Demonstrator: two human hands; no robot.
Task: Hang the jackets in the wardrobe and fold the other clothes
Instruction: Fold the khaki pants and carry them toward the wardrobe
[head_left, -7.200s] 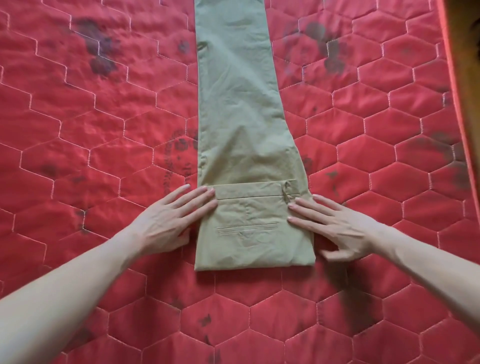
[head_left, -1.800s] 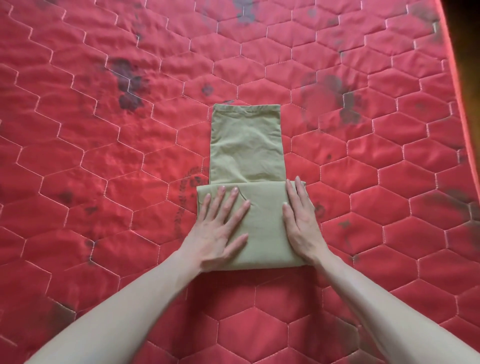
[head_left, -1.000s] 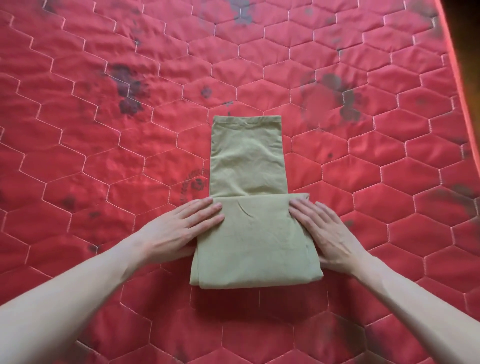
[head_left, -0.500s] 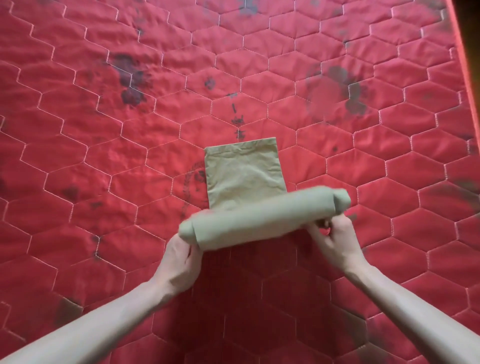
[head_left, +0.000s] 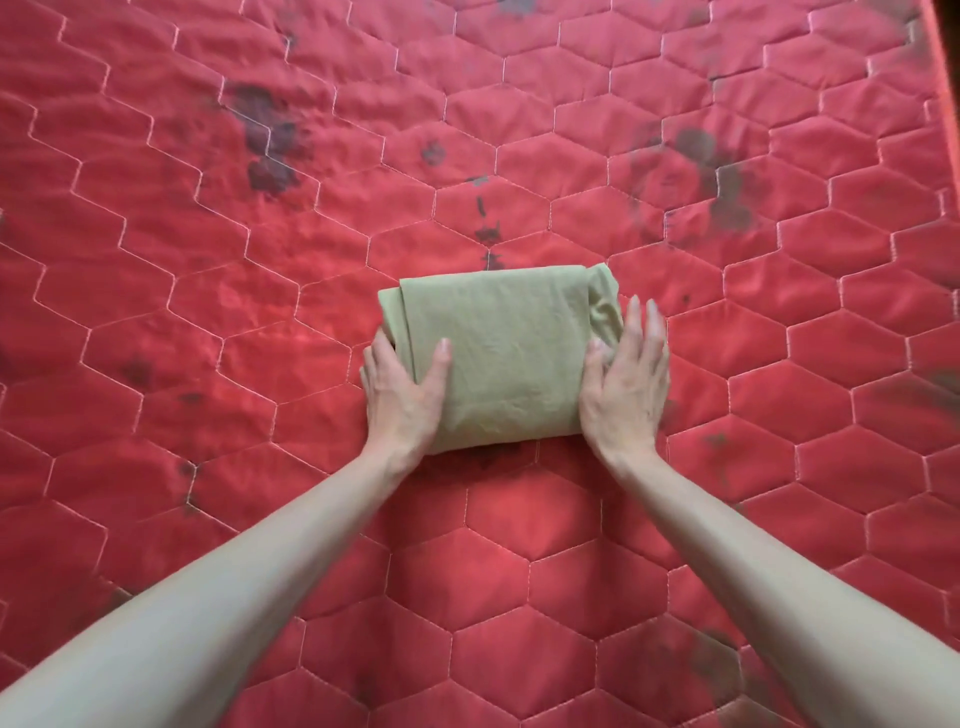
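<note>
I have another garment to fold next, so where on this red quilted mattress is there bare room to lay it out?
Nearly all of the mattress is bare: the wide stretch left of the folded khaki bundle, the band beyond it, and the strip to its right up to the mattress edge. Only the middle is taken, by the bundle with the left hand and right hand at its sides.

Looks like a home, prob. a bedroom. The whole view is filled w/ a red quilted mattress (head_left: 260, 312), hexagon stitching, w/ dark stains (head_left: 270, 150) in several spots and a piped edge at the far right. Folded olive-green trousers (head_left: 498, 358) lie on it, i.e. laundry sorted on a bed. No other furniture in view, so can't tell more about the room.
</note>
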